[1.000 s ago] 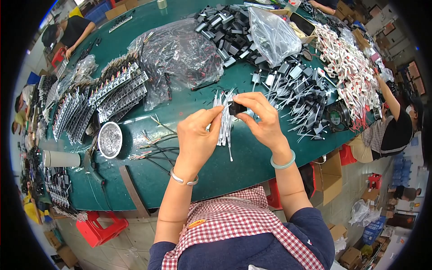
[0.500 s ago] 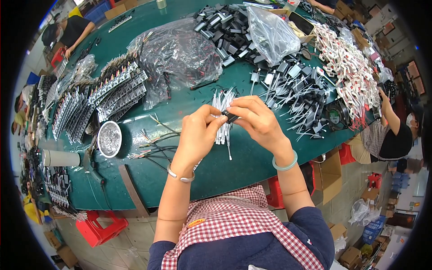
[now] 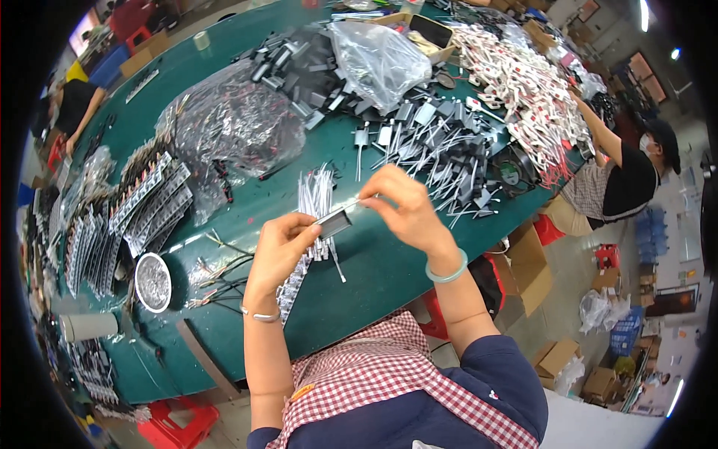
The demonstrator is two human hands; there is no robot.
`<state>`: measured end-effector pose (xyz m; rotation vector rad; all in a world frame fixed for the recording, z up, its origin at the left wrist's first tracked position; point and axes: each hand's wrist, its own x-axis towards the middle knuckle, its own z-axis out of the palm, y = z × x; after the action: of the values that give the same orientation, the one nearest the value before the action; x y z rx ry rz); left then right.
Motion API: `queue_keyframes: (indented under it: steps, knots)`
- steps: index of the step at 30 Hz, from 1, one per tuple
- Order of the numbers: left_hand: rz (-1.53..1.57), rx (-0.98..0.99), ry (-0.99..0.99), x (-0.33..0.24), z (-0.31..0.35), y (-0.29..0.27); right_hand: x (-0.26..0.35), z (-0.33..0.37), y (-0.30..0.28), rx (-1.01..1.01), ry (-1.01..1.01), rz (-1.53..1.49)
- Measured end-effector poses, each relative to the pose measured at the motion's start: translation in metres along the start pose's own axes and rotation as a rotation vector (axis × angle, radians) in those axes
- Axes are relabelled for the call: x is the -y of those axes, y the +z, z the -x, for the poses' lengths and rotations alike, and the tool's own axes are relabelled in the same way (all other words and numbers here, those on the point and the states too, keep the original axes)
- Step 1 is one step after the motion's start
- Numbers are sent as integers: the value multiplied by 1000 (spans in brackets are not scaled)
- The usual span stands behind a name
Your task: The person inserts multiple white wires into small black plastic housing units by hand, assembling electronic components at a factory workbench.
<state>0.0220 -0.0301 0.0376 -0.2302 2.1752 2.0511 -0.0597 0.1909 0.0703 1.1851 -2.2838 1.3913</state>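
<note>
My left hand pinches a small black-and-grey rectangular housing between thumb and fingers, tilted above the table. From its upper edge a thin white cable runs to the right, and my right hand pinches the cable's far part with closed fingertips. Beneath the housing lies a bundle of white cables, partly hidden by it and by my left hand. To the right is a heap of black housings with white cables attached.
Black housings and a clear plastic bag lie at the back. White connectors are heaped at right, near a co-worker's arm. Stacked circuit-board strips, a round metal bowl and a white cylinder stand left.
My hands have drawn apart, so the housing and a length of white cable now show between them. The whole view has turned, and the table items appear further left.
</note>
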Motion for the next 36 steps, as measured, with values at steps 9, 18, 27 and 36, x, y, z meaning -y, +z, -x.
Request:
queue_keyframes:
  steps: [9, 18, 27, 36]
  knots:
    - [-683, -359, 140, 35, -35, 20, -22, 20, -86, -761, 178, 614]
    - [-850, -364, -58, 47, -47, 22, -97, 40, -55, -506, 262, 865]
    - [-344, -332, -31, 39, -40, 3, -116, -51, 20, -382, -9, 661]
    - [474, -227, 18, 12, -25, -11, -188, -117, 81, -22, -168, 865]
